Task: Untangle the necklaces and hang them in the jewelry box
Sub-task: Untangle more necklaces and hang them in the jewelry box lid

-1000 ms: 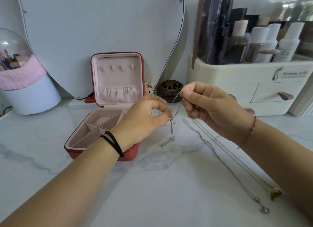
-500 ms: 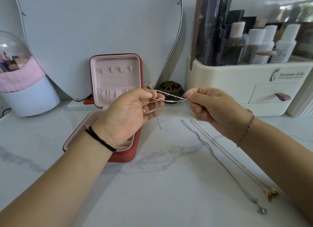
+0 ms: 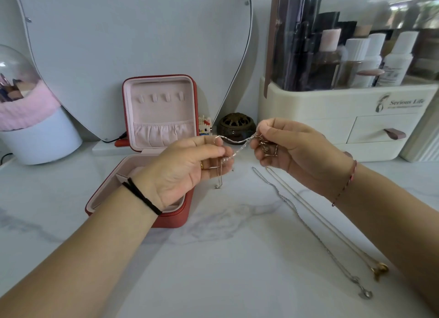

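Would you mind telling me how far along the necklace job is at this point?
Done: a silver necklace and a gold necklace lie straight, side by side on the table, apparently untangled. In hand: the left hand and right hand pinch a third chain stretched between them, bunched at the right fingers. Left: the hooks in the box lid are empty; nothing is hung yet.
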The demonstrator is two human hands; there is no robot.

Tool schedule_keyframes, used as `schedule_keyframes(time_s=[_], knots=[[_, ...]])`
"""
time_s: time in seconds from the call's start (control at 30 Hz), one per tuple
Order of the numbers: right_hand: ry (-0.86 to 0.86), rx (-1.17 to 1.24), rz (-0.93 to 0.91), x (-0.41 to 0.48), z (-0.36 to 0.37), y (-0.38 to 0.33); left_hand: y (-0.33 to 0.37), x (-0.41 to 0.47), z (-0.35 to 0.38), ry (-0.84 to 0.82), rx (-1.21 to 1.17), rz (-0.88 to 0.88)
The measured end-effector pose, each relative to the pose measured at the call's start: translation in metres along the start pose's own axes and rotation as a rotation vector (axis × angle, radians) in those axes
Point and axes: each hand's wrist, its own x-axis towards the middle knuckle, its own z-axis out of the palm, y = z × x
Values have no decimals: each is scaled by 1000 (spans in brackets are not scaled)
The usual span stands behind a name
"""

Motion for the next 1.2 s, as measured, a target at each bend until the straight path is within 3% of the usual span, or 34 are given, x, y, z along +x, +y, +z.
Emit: schedule_keyframes(time_s=[0.27,0.4,0.6,0.87,1.2], knots=[[-146,-167,125,-3,4,7,-3,-2,2,0,112,14],[-140,-195,121,-4,1,3,-3,-2,-1,105,329,91],[-72,-415,72,-5,-3,1,6,-4,-5,181,370,99],[109,-339,33,0,-10,-1,15,-3,-17,356,586,149],[101,-226,-35,-2,-12,-7,17,-4,-20,398,607,187]])
